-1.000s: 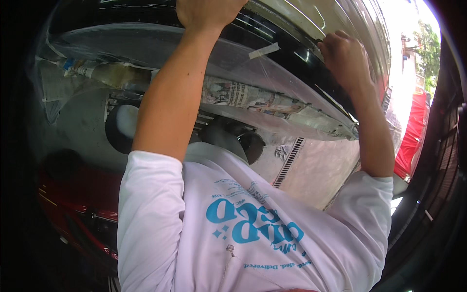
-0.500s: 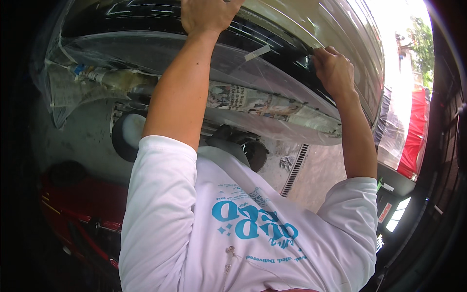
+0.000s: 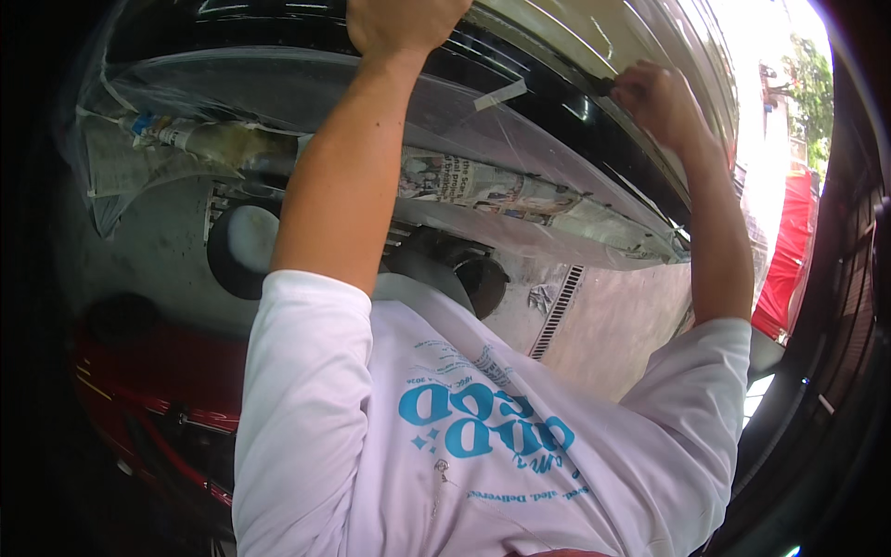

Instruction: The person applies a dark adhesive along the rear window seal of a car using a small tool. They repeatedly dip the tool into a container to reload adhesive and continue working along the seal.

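A glossy black band (image 3: pixel 520 79) curves along a shiny tan vehicle panel (image 3: pixel 566 37). My left hand (image 3: pixel 408 26) rests up against the band at the top edge of the picture, with its fingers out of sight. Further right, my right hand (image 3: pixel 661 100) is closed, fingertips pinched together at the border of black and tan. A small dark bit shows at those fingertips, too unclear to name. Between my hands, a pale tape strip (image 3: pixel 500 95) crosses from the black band onto clear plastic sheeting (image 3: pixel 445 121).
Newspaper masking (image 3: pixel 492 190) hangs below the sheeting. On the floor beneath are a round stool (image 3: pixel 251 239), a dark round container (image 3: pixel 481 283) and a drain grate (image 3: pixel 557 311). A red vehicle (image 3: pixel 158 399) stands at lower left; red cloth (image 3: pixel 787 251) hangs at far right.
My right hand has moved up and to the right, off the black band's face toward its upper border. My left hand has stayed nearly in place.
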Demonstrator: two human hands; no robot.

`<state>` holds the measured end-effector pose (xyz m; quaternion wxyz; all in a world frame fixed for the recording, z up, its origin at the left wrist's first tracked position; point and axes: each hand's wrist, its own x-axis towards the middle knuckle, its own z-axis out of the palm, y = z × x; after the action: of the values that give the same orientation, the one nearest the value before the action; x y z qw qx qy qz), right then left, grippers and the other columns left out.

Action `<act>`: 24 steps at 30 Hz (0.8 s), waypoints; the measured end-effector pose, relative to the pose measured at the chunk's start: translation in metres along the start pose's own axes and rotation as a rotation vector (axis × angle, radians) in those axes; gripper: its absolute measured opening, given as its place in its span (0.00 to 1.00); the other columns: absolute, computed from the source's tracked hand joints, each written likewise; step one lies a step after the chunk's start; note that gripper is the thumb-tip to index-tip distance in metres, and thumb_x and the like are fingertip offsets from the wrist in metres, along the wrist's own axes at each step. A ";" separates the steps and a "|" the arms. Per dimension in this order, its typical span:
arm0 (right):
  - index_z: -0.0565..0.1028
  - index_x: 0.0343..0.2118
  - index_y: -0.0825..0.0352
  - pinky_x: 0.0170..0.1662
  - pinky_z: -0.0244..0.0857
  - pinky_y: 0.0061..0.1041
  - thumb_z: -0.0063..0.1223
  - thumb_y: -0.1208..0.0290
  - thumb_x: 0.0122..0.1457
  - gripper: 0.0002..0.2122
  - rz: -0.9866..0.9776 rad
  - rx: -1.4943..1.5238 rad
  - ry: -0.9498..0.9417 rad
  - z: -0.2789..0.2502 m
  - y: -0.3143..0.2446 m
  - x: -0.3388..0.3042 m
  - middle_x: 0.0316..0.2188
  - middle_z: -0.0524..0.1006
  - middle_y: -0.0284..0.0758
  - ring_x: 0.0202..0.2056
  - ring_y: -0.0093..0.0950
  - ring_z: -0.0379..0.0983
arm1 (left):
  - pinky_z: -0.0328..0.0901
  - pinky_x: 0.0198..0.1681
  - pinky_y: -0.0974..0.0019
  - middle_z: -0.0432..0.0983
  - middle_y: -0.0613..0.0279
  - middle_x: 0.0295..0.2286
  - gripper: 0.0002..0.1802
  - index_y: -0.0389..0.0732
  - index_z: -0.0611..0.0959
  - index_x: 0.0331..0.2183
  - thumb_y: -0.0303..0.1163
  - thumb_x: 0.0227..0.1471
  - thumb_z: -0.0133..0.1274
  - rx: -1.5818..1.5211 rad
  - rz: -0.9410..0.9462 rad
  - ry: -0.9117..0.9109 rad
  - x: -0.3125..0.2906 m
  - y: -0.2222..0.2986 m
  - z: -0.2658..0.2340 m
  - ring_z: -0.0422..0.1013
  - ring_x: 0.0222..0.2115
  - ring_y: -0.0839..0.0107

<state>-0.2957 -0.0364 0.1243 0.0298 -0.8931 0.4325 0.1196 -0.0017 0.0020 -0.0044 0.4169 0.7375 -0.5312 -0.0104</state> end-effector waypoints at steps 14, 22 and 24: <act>0.82 0.36 0.63 0.43 0.76 0.48 0.61 0.64 0.64 0.08 0.177 -0.193 0.194 0.043 -0.020 -0.033 0.37 0.80 0.40 0.38 0.47 0.82 | 0.69 0.44 0.48 0.85 0.47 0.28 0.25 0.38 0.88 0.29 0.53 0.54 0.60 0.008 0.033 0.028 0.001 0.000 0.002 0.80 0.34 0.47; 0.85 0.39 0.68 0.44 0.76 0.42 0.65 0.68 0.60 0.09 0.172 0.036 -0.137 -0.017 -0.005 0.022 0.36 0.85 0.45 0.37 0.45 0.83 | 0.69 0.45 0.49 0.85 0.45 0.29 0.26 0.36 0.88 0.28 0.53 0.55 0.59 0.041 0.023 -0.019 0.002 0.000 -0.005 0.81 0.34 0.48; 0.85 0.40 0.68 0.45 0.75 0.42 0.66 0.67 0.60 0.10 0.007 0.004 -0.025 -0.013 0.003 0.010 0.37 0.85 0.45 0.38 0.45 0.83 | 0.69 0.45 0.49 0.85 0.45 0.29 0.26 0.36 0.88 0.29 0.53 0.55 0.58 0.040 0.022 -0.015 0.002 0.001 -0.010 0.81 0.35 0.48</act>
<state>-0.2900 -0.0481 0.1350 0.0367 -0.8901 0.4353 0.1297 0.0026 0.0059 0.0037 0.3981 0.7398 -0.5424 -0.0009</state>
